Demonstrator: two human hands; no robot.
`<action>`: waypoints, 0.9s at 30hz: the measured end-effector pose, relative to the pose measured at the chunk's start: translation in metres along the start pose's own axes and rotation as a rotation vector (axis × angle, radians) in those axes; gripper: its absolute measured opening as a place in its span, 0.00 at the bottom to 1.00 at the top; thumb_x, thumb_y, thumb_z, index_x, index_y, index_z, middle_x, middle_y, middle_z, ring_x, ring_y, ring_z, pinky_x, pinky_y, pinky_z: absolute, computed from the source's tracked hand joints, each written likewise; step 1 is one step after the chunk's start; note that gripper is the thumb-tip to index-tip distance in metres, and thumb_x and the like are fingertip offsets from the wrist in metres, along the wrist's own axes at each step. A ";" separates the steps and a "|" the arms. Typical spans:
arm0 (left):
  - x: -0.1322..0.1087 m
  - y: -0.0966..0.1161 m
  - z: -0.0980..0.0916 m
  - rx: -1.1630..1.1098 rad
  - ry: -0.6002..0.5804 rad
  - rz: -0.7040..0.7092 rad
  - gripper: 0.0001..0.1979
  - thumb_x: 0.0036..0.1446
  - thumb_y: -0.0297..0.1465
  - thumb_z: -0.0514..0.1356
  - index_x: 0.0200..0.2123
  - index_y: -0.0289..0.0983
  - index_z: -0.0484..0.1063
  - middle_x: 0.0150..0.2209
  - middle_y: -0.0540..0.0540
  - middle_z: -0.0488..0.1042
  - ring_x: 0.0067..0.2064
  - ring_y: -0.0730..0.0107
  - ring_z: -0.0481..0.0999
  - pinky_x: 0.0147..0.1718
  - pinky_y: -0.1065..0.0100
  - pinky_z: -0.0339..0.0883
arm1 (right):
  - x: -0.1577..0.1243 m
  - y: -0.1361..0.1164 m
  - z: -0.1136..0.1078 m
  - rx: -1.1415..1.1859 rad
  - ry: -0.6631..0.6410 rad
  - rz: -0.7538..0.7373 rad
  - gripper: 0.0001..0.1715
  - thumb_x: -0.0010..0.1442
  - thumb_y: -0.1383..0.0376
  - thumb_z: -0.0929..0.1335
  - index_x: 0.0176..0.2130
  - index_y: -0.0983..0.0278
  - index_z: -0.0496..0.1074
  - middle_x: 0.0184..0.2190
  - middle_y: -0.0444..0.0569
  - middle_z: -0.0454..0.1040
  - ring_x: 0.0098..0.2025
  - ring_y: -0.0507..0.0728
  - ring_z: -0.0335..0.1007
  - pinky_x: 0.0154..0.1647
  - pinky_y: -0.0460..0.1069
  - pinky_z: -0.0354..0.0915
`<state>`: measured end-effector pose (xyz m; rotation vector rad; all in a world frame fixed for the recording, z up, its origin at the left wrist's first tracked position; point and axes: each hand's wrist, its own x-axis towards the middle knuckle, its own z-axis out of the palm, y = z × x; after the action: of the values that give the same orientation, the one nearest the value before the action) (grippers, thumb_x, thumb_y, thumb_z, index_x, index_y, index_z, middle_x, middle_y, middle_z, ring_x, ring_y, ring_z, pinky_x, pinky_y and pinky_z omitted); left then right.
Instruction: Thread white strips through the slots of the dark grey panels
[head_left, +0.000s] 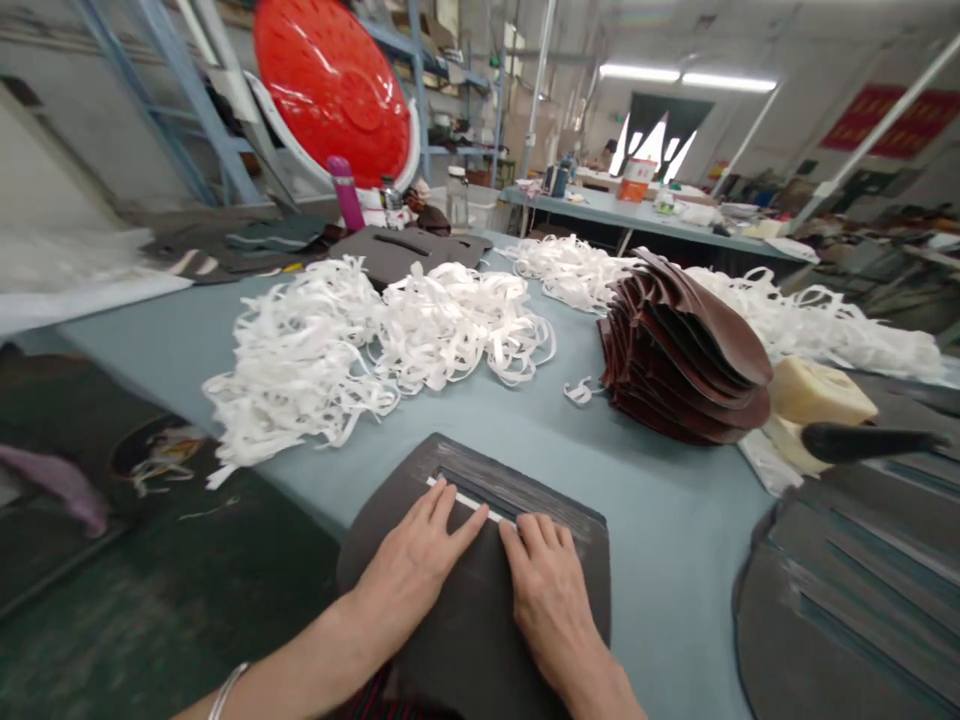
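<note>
"What is nearest to the viewer?"

"A dark grey panel with rounded sides, at the near edge of a blue-green table. A narrow white strip lies across it, along the near side of a long slot."

"And the hands?"

"The left hand lies on the panel, thumb spread away from the fingers, fingertips on the strip. The right hand is bent, its fingers close together at the strip's right end; whether it pinches the strip, I cannot tell."

"What is around them?"

"Beyond the panel to the left, a tangled heap of white strips. Farther right, a stack of brown pieces with curved edges, then a pale yellow block. Near right, more slotted grey pieces."
</note>
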<state>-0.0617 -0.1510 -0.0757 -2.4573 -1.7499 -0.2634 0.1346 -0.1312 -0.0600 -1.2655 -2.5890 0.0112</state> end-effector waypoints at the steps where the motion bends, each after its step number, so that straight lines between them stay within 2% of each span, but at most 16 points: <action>1: 0.001 -0.003 -0.002 -0.042 0.010 -0.003 0.30 0.55 0.16 0.48 0.58 0.44 0.63 0.56 0.39 0.65 0.60 0.56 0.64 0.53 0.55 0.66 | 0.002 0.000 0.003 0.008 0.002 0.002 0.18 0.57 0.77 0.61 0.45 0.65 0.70 0.38 0.53 0.70 0.40 0.60 0.62 0.40 0.55 0.59; 4: 0.007 -0.018 -0.007 -0.198 0.065 -0.061 0.22 0.56 0.18 0.48 0.51 0.40 0.68 0.52 0.41 0.69 0.57 0.61 0.66 0.56 0.55 0.62 | 0.007 0.005 0.007 0.041 0.019 0.022 0.14 0.56 0.78 0.61 0.36 0.65 0.71 0.35 0.52 0.69 0.38 0.59 0.61 0.38 0.54 0.58; 6: 0.011 -0.033 -0.007 -0.275 0.126 -0.198 0.17 0.58 0.24 0.52 0.50 0.37 0.67 0.51 0.39 0.68 0.56 0.59 0.66 0.57 0.52 0.60 | 0.011 0.008 0.008 0.078 0.037 0.041 0.12 0.55 0.78 0.61 0.31 0.64 0.69 0.33 0.51 0.68 0.37 0.59 0.60 0.37 0.53 0.58; 8: 0.014 -0.047 -0.006 -0.335 0.176 -0.375 0.22 0.56 0.31 0.57 0.54 0.35 0.63 0.52 0.37 0.66 0.56 0.54 0.66 0.55 0.50 0.61 | 0.015 0.010 0.008 0.139 0.072 0.047 0.11 0.56 0.76 0.61 0.30 0.63 0.67 0.33 0.50 0.67 0.37 0.59 0.60 0.37 0.53 0.58; 10: 0.018 -0.058 -0.011 -0.460 0.134 -0.478 0.28 0.53 0.34 0.60 0.57 0.36 0.59 0.51 0.38 0.68 0.53 0.54 0.69 0.52 0.52 0.64 | 0.018 0.010 0.009 0.218 0.117 0.036 0.10 0.59 0.74 0.60 0.34 0.63 0.68 0.34 0.50 0.67 0.38 0.58 0.61 0.37 0.53 0.58; 14: 0.032 -0.068 -0.045 -0.752 0.013 -0.518 0.26 0.51 0.32 0.60 0.55 0.40 0.61 0.43 0.46 0.74 0.45 0.60 0.75 0.46 0.60 0.67 | 0.018 0.015 0.011 0.313 0.181 0.051 0.09 0.64 0.68 0.60 0.44 0.63 0.66 0.40 0.52 0.69 0.42 0.59 0.63 0.41 0.53 0.59; 16: 0.042 -0.075 -0.065 -0.809 0.035 -0.522 0.27 0.51 0.33 0.61 0.55 0.41 0.61 0.43 0.46 0.74 0.44 0.61 0.75 0.45 0.61 0.66 | 0.015 0.021 0.012 0.328 0.195 0.084 0.09 0.65 0.65 0.60 0.44 0.62 0.66 0.39 0.51 0.70 0.42 0.59 0.64 0.42 0.54 0.58; 18: 0.049 -0.083 -0.074 -0.802 0.064 -0.503 0.27 0.52 0.34 0.61 0.56 0.41 0.60 0.45 0.45 0.73 0.46 0.61 0.74 0.45 0.61 0.65 | 0.008 0.028 0.013 0.336 0.187 0.122 0.08 0.66 0.63 0.60 0.41 0.62 0.66 0.35 0.49 0.70 0.39 0.58 0.64 0.41 0.54 0.58; 20: 0.052 -0.089 -0.069 -0.706 0.114 -0.462 0.25 0.54 0.33 0.59 0.55 0.40 0.60 0.45 0.44 0.72 0.48 0.60 0.72 0.48 0.59 0.64 | 0.001 0.034 0.014 0.314 0.163 0.145 0.09 0.66 0.61 0.60 0.37 0.61 0.66 0.32 0.48 0.70 0.36 0.57 0.65 0.38 0.53 0.57; 22: 0.048 -0.087 -0.051 -0.579 0.164 -0.387 0.22 0.55 0.32 0.59 0.53 0.39 0.62 0.46 0.43 0.70 0.50 0.59 0.69 0.50 0.57 0.62 | -0.004 0.037 0.016 0.255 0.147 0.145 0.10 0.66 0.61 0.61 0.35 0.61 0.67 0.31 0.47 0.70 0.35 0.57 0.65 0.37 0.52 0.56; 25: 0.034 -0.071 -0.018 -0.493 0.180 -0.285 0.14 0.56 0.32 0.58 0.47 0.38 0.65 0.45 0.44 0.68 0.48 0.60 0.68 0.48 0.56 0.62 | -0.001 0.032 0.020 0.155 0.162 0.154 0.10 0.65 0.61 0.61 0.34 0.60 0.68 0.30 0.47 0.70 0.35 0.58 0.65 0.36 0.52 0.55; 27: 0.025 -0.059 -0.004 -0.489 0.205 -0.274 0.10 0.58 0.31 0.56 0.43 0.38 0.66 0.43 0.44 0.68 0.46 0.62 0.68 0.47 0.57 0.63 | 0.011 0.022 0.022 0.114 0.188 0.185 0.12 0.65 0.62 0.61 0.32 0.60 0.68 0.29 0.48 0.70 0.34 0.58 0.65 0.35 0.52 0.56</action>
<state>-0.1097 -0.1089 -0.0674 -2.3472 -2.1219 -1.0419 0.1399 -0.1068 -0.0819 -1.3882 -2.2739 0.0700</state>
